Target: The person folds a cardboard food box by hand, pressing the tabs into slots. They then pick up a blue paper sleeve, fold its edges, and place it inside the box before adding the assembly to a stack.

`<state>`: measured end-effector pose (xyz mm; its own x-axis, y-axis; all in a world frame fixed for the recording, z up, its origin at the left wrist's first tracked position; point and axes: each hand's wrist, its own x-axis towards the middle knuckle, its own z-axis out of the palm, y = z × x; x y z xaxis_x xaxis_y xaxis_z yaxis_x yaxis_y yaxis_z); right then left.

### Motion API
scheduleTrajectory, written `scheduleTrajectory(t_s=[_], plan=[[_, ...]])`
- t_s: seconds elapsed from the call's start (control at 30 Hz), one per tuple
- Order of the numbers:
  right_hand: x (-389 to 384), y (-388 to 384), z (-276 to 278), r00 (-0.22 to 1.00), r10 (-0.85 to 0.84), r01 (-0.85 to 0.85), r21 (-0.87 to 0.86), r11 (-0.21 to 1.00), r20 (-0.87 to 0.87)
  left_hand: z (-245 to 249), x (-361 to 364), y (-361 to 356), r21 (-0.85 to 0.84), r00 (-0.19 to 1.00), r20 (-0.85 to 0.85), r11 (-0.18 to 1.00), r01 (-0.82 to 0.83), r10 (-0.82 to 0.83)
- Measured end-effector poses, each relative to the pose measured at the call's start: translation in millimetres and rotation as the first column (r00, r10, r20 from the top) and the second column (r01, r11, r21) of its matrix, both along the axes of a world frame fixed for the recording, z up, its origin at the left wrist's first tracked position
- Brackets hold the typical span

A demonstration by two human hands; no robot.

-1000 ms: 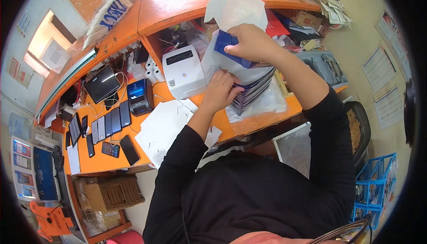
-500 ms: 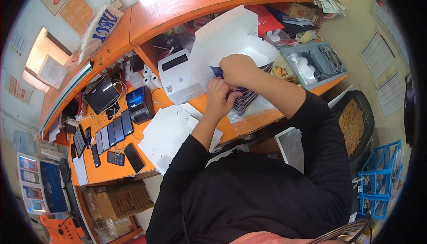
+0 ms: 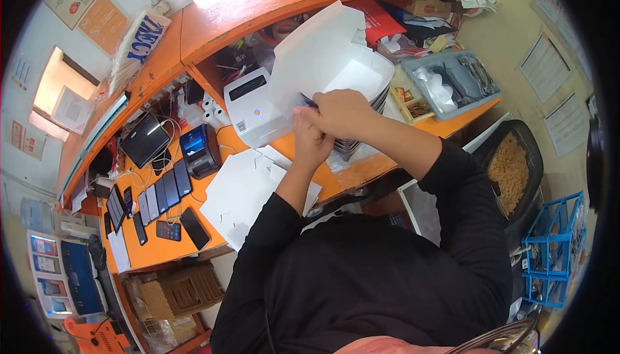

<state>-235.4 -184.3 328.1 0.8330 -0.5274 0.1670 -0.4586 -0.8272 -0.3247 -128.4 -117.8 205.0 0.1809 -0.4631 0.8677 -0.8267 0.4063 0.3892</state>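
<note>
An open cardboard box, white inside with dark blue showing on its outside, rests on a stack of nested dark-edged boxes. Its white lid panel stands raised at the back left. At the box's near left corner, my right hand is closed, fingers curled over the edge and a dark blue flap. Against it from below presses my left hand, thumb up and fingers bent round the same corner. My fingers hide most of the fold.
A white label printer stands left of the stack, near flat white cardboard sheets. Several phones and a card terminal lie farther left. At right are a grey tray and a black bin.
My right hand has come down and left to meet my left hand at the box corner. My left thumb has moved up, and the box's near edge is less visible.
</note>
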Motion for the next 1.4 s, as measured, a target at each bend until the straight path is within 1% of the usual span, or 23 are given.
scheduleTrajectory(t_s=[0.07, 0.1, 0.17, 0.2, 0.27, 0.3, 0.4, 0.47, 0.53, 0.57, 0.6, 0.63, 0.73, 0.8, 0.9, 1.0, 1.1, 1.13, 1.17, 1.2, 1.3, 1.33, 1.4], plan=[[-4.8, 2.5, -2.1, 0.985, 0.010, 0.009, -0.110, 0.994, 0.172, -3.6, -2.2, 15.5, -0.013, 0.983, -0.124, 0.991, -0.137, 0.134], [-6.4, 1.8, -4.6, 0.989, 0.000, 0.022, -0.144, 0.989, 0.148, -15.8, 2.9, 24.6, 0.126, 0.944, -0.235, 0.970, -0.207, 0.232], [-8.0, 1.2, -12.5, 0.995, -0.012, 0.033, -0.205, 0.978, 0.099, -62.0, 21.9, 46.5, 0.417, 0.796, -0.400, 0.863, -0.284, 0.455], [-8.6, 2.5, -16.1, 0.993, -0.013, 0.042, -0.254, 0.966, 0.114, -85.2, 30.0, 54.7, 0.597, 0.732, -0.335, 0.734, -0.322, 0.593], [-9.8, 9.8, -18.6, 0.990, -0.010, 0.058, -0.342, 0.938, 0.141, -123.5, 39.3, 74.9, 0.871, 0.587, -0.124, 0.371, -0.322, 0.800], [-10.4, 16.0, -7.6, 0.997, -0.069, 0.073, -0.310, 0.948, 0.022, -126.1, 38.8, 79.3, 0.937, 0.587, -0.058, 0.246, -0.246, 0.808], [-14.7, 17.5, -14.1, 0.959, 0.022, 0.104, -0.422, 0.901, 0.284, -148.5, 42.1, 87.4, 0.961, 0.590, -0.031, 0.185, -0.203, 0.807], [-21.2, 24.7, -8.4, 0.908, 0.152, 0.034, -0.428, 0.903, 0.392, -174.4, 57.7, 87.7, 0.954, 0.558, -0.128, 0.256, -0.157, 0.820], [-29.8, 39.4, -5.3, 0.815, 0.300, -0.080, -0.417, 0.905, 0.495, -227.0, 84.2, 87.7, 0.934, 0.565, -0.204, 0.331, -0.131, 0.799], [-32.8, 51.1, -8.0, 0.791, 0.347, -0.154, -0.384, 0.910, 0.503, -266.3, 105.3, 88.6, 0.921, 0.593, -0.225, 0.368, -0.131, 0.773], [-36.2, 65.5, -11.9, 0.764, 0.389, -0.228, -0.349, 0.909, 0.515, -271.4, 109.5, 94.5, 0.911, 0.587, -0.288, 0.405, -0.076, 0.756], [-38.5, 76.5, -16.3, 0.734, 0.428, -0.300, -0.313, 0.901, 0.527, -258.8, 108.9, 100.2, 0.897, 0.577, -0.349, 0.441, -0.021, 0.738], [-37.1, 91.0, -46.1, 0.713, 0.458, -0.439, -0.171, 0.882, 0.531, -200.0, 98.4, 112.9, 0.800, 0.437, -0.598, 0.538, 0.267, 0.672], [-35.9, 97.4, -61.1, 0.729, 0.412, -0.447, -0.075, 0.891, 0.547, -180.6, 98.3, 123.4, 0.721, 0.383, -0.692, 0.557, 0.413, 0.611], [-36.2, 105.8, -78.4, 0.762, 0.358, -0.461, 0.063, 0.885, 0.539, -173.3, 95.6, 136.5, 0.699, 0.377, -0.715, 0.583, 0.415, 0.589], [-34.0, 104.3, -98.2, 0.814, 0.308, -0.453, 0.207, 0.867, 0.492, -156.8, 87.2, 152.2, 0.629, 0.390, -0.775, 0.670, 0.394, 0.498], [-24.0, 102.8, -122.3, 0.885, 0.235, -0.369, 0.299, 0.880, 0.402, -171.0, 86.2, 168.8, 0.460, 0.347, -0.872, 0.818, 0.346, 0.344], [-20.0, 103.2, -130.5, 0.908, 0.205, -0.330, 0.320, 0.888, 0.366, -155.8, 80.7, 171.8, 0.372, 0.228, -0.924, 0.865, 0.338, 0.309], [-19.7, 104.9, -139.4, 0.906, 0.218, -0.345, 0.336, 0.876, 0.362, -125.7, 69.8, 174.9, 0.284, 0.102, -0.959, 0.906, 0.313, 0.265], [-22.0, 107.7, -147.1, 0.904, 0.236, -0.365, 0.354, 0.861, 0.357, -111.0, 64.4, 179.9, 0.198, -0.026, -0.977, 0.942, 0.272, 0.213], [-20.1, 118.6, -164.5, 0.877, 0.303, -0.432, 0.334, 0.838, 0.374, -110.7, 75.0, 193.6, 0.197, 0.086, -0.980, 0.923, 0.331, 0.178], [-17.6, 121.0, -165.3, 0.864, 0.323, -0.452, 0.308, 0.837, 0.387, -97.8, 73.6, 196.7, 0.188, 0.068, -0.982, 0.936, 0.296, 0.176], [-8.8, 130.4, -162.9, 0.806, 0.183, -0.460, 0.400, 0.793, 0.563, -63.7, 69.3, 200.8, 0.169, 0.037, -0.986, 0.958, 0.233, 0.165]])
